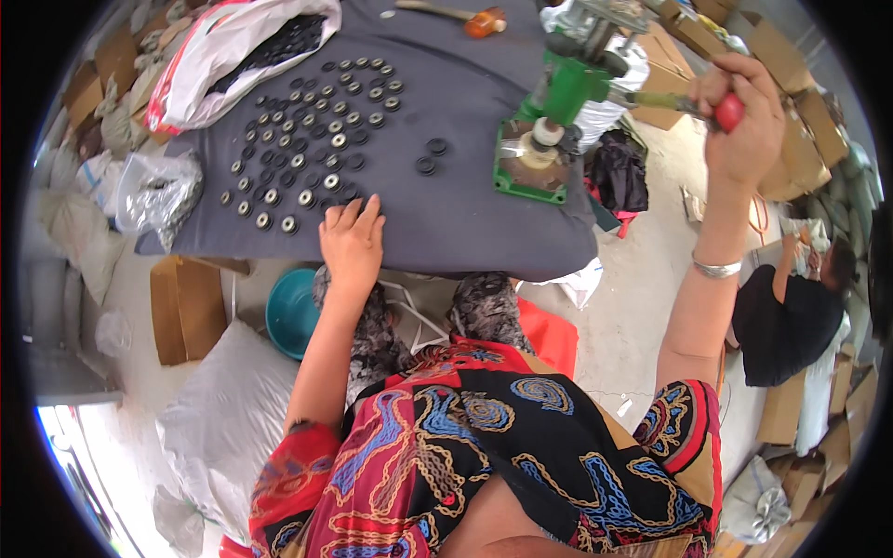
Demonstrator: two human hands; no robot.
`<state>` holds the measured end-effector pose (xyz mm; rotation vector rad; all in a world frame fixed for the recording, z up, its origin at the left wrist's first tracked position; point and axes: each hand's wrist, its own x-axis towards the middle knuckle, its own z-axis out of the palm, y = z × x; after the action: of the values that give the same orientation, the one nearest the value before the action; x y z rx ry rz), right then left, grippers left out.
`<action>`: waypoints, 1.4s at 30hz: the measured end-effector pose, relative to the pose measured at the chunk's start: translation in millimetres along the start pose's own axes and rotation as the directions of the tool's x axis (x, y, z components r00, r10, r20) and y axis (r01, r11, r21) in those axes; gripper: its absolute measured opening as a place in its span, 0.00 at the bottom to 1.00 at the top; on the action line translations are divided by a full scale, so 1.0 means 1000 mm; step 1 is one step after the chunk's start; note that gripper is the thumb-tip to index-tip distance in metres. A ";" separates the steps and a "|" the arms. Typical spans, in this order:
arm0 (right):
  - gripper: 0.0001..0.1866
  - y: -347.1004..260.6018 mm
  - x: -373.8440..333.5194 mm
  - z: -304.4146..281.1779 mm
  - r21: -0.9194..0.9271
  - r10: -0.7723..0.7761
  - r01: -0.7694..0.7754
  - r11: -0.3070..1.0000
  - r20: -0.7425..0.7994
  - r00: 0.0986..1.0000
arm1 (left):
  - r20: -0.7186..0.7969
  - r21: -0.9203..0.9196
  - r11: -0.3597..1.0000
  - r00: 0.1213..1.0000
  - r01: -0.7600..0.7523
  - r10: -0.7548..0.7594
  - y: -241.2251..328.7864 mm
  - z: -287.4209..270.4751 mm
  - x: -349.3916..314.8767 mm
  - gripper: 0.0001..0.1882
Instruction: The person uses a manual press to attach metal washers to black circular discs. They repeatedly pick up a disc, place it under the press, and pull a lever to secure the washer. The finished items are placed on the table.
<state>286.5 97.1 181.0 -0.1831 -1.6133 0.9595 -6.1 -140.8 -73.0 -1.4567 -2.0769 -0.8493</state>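
My right hand point(752, 139) is wrapped round the red ball knob point(729, 112) at the end of the lever point(656, 100). That lever belongs to a green hand press point(569, 84) at the table's right side. A white round part point(547, 131) sits low on the press, above its base. With fingers stretched and slightly apart, my left hand point(353, 242) rests at the table's near edge. Its fingertips are beside the nearest of many small black wheels with metal centres point(307, 197); whether they touch one, I cannot tell. Two black rings point(426, 166) lie apart, between the wheels and the press.
On the grey-covered table point(465, 223), an open white sack point(186, 88) of black parts lies far left, near a clear plastic bag point(158, 191). A hammer point(479, 20) lies at the back. Below are a teal basin point(290, 312) and a cardboard box point(186, 312). Another person point(791, 312) sits at right.
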 end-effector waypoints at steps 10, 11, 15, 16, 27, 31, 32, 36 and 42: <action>0.14 0.006 0.021 0.003 -0.022 0.037 -0.038 0.999 -0.025 0.999 | 0.052 -0.540 0.835 0.994 0.108 -0.095 0.077 0.032 0.067 0.26; 0.12 0.004 0.026 0.008 -0.010 0.066 -0.067 0.998 -0.061 0.996 | 0.094 -0.617 0.774 0.990 0.142 -0.106 0.091 0.042 0.078 0.29; 0.11 0.003 0.029 0.008 0.016 0.116 -0.115 0.993 -0.071 0.991 | 0.191 -0.619 0.770 0.980 0.157 -0.046 0.126 0.079 0.108 0.32; 0.11 0.002 0.029 0.008 0.016 0.130 -0.130 0.991 -0.072 0.989 | 0.220 -0.604 0.780 0.975 0.165 -0.035 0.130 0.084 0.112 0.33; 0.15 0.002 0.013 0.004 -0.033 0.055 -0.055 0.998 0.006 0.998 | 0.243 -0.645 0.743 0.970 0.178 -0.021 0.152 0.117 0.130 0.37; 0.13 -0.003 -0.011 0.011 -0.044 0.029 -0.029 0.999 -0.010 1.000 | 0.246 -0.662 0.725 0.969 0.187 -0.026 0.152 0.117 0.130 0.38; 0.13 -0.001 -0.019 0.011 -0.029 0.011 -0.011 1.000 -0.012 1.000 | 0.266 -0.651 0.732 0.964 0.200 -0.027 0.151 0.115 0.130 0.38; 0.11 0.019 -0.083 0.012 -0.133 -0.173 0.176 0.975 0.030 0.984 | 0.183 -0.687 0.711 0.983 0.151 -0.033 0.138 0.105 0.120 0.35; 0.07 0.059 -0.141 0.014 -0.195 -0.375 0.397 0.897 0.143 0.916 | -0.099 -0.323 0.946 0.993 0.029 -0.064 0.074 0.068 0.095 0.15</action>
<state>294.2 45.2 37.0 0.0393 -1.7654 0.4885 30.8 -12.2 -40.0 -1.4879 -1.9655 -1.3068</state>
